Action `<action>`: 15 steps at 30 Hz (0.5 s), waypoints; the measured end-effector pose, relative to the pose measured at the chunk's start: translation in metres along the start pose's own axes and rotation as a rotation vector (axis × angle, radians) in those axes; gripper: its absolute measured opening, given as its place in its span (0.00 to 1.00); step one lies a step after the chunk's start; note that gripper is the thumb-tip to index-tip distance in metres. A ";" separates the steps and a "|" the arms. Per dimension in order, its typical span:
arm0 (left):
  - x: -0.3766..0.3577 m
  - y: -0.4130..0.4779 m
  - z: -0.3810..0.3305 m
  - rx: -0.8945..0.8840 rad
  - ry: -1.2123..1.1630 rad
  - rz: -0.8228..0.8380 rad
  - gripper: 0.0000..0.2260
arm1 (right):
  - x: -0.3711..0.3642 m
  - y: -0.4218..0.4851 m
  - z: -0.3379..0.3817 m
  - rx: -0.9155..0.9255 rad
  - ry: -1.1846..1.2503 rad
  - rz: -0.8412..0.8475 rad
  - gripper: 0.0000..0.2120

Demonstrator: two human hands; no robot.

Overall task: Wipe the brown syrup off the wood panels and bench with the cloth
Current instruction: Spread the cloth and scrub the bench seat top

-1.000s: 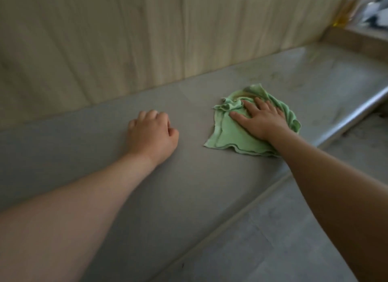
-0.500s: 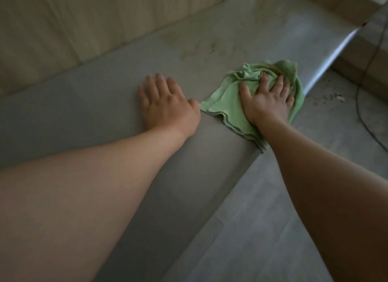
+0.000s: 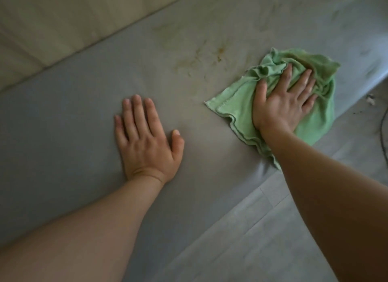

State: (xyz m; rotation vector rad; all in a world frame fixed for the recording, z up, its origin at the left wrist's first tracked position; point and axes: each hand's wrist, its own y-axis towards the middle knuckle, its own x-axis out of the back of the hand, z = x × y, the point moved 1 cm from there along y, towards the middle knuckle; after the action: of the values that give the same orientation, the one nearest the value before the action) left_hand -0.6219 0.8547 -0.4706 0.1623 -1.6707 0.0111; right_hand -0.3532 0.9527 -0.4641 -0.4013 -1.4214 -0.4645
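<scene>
A crumpled green cloth [image 3: 237, 105] lies on the grey bench [image 3: 69, 117] near its front edge, with a brownish stain on its far folds. My right hand [image 3: 281, 105] presses flat on the cloth with fingers spread. Brown syrup smears [image 3: 212, 57] streak the bench just left of and beyond the cloth. My left hand [image 3: 144, 141] rests flat on the bare bench to the left, fingers straight, holding nothing. Pale wood panels [image 3: 54, 19] rise behind the bench at the upper left.
Grey plank floor [image 3: 262, 235] runs below the bench's front edge at the lower right. A dark cable [image 3: 383, 132] and small bits of debris [image 3: 370, 97] lie on the floor at the right edge.
My left hand went from a loose fist to lying flat on the bench. My right hand has slid the cloth along the bench; the view tilted down and syrup smears came into sight.
</scene>
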 end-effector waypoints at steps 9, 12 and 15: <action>0.002 0.003 0.001 0.010 -0.004 0.030 0.38 | 0.002 0.039 0.014 0.091 0.018 0.014 0.37; 0.002 0.003 0.002 0.016 -0.012 0.034 0.38 | 0.007 0.043 0.022 0.095 -0.004 0.082 0.39; 0.003 0.005 0.002 0.027 -0.027 0.046 0.39 | 0.012 0.028 0.052 0.237 0.000 0.151 0.41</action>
State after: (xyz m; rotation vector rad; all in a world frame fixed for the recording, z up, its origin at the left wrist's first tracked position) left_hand -0.6249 0.8593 -0.4674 0.1445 -1.7011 0.0665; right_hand -0.3804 1.0032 -0.4458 -0.3140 -1.4160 -0.1707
